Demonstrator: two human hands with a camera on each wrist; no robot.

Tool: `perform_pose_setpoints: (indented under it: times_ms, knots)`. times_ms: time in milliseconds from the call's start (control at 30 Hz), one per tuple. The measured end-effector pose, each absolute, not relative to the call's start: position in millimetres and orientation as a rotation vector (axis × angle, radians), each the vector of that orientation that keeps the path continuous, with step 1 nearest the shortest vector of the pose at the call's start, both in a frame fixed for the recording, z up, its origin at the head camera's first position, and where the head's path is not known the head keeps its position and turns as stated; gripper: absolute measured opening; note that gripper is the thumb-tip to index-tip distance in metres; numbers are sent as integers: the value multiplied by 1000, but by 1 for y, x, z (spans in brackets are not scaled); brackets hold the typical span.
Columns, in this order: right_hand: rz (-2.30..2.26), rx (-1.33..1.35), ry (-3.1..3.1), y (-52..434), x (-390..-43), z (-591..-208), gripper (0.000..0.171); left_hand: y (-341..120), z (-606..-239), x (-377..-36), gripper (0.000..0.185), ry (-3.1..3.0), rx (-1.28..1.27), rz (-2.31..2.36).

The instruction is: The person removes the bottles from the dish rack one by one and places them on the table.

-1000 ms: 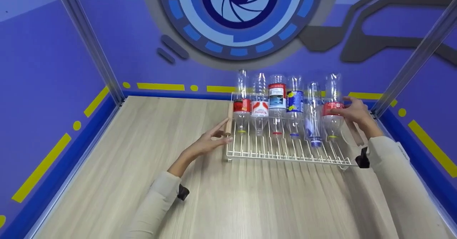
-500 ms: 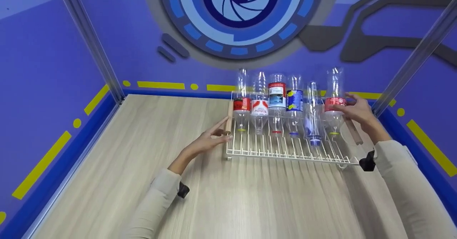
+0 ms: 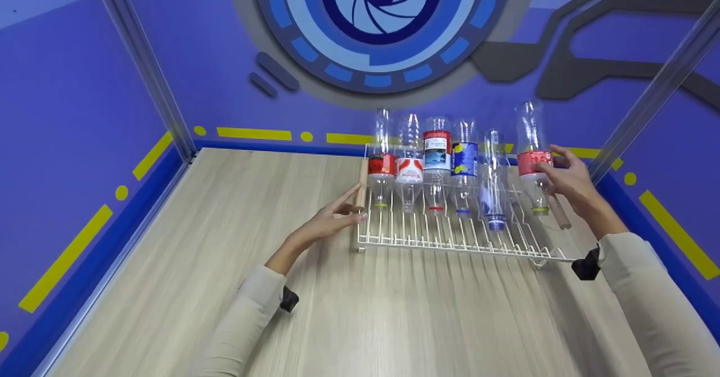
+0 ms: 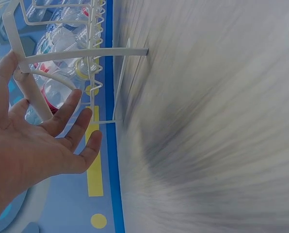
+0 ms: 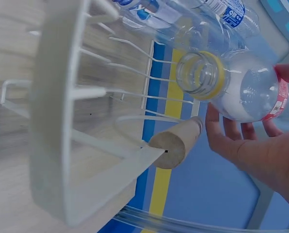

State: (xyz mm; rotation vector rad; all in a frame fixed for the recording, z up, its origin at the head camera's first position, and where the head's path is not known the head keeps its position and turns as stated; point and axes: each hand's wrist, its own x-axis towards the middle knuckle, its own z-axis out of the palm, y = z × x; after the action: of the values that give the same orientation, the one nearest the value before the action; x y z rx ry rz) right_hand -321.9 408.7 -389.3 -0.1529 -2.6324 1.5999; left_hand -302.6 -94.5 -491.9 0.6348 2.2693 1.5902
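Observation:
My right hand (image 3: 575, 183) grips an empty clear plastic bottle (image 3: 531, 132) round its red label, thumb on the near side. The bottle is upside down and slightly tilted, above the right end of a white wire rack (image 3: 450, 247). In the right wrist view its capless mouth (image 5: 200, 75) has a yellow ring. At the rack's left end, my left hand (image 3: 320, 228) holds the wooden handle (image 3: 360, 188) between thumb and index finger; the left wrist view shows the other fingers extended below. Several other bottles (image 3: 437, 152) stand neck-down in the rack.
A second wooden handle (image 5: 171, 145) is at the rack's right end, beside the held bottle. The rack stands on a wood-grain table (image 3: 394, 321) near the blue back wall (image 3: 315, 112). Metal posts (image 3: 146, 62) rise at the back corners.
My right hand has lifted the red-labelled bottle from its place among the rack's wires and shifted it to the right, tilting it. My left hand has stayed at the handle.

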Motion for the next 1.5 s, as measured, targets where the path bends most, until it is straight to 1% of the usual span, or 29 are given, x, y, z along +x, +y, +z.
perform_pose_setpoints:
  times_ms: [133,233,267,400,467,500,567,800,867,967,1067,1233,1400,1500]
  knots:
    - [1669,-111,-2628,409,-321,-390,78,-95,-492,-302,80,2275,630,1591]
    - [1692,-70,-2642,410,-320,-389,71,-95,-491,-301,79,2271,632,1596]
    - [1705,-56,-2640,410,-320,-389,65,-95,-491,-301,79,2268,629,1599]
    - [1943,-16,-2525,408,-315,-386,24,-95,-491,-300,79,2268,629,1598]
    - [2138,0,-2426,405,-312,-385,11,-95,-491,-299,79,2267,622,1598]
    - [2215,3,-2390,403,-310,-384,9,-95,-490,-299,79,2267,612,1597]
    - [2307,1,-2357,399,-307,-384,11,-95,-490,-299,78,2268,591,1595]
    - [2338,9,-2416,387,-304,-382,32,-95,-489,-298,79,2269,560,1601]
    - [2359,30,-2440,385,-303,-382,34,-95,-489,-298,78,2271,561,1599]
    - [2372,84,-2511,383,-302,-383,33,-94,-489,-298,78,2275,554,1589]
    - [2345,169,-2599,379,-301,-385,32,-94,-490,-299,78,2275,569,1587]
    - [2339,352,-2636,373,-301,-389,46,-94,-489,-300,78,2274,580,1584]
    - [2406,579,-2589,369,-301,-391,49,-94,-489,-300,78,2271,593,1583]
    - [2402,723,-2582,366,-302,-393,54,-94,-490,-300,78,2274,595,1590]
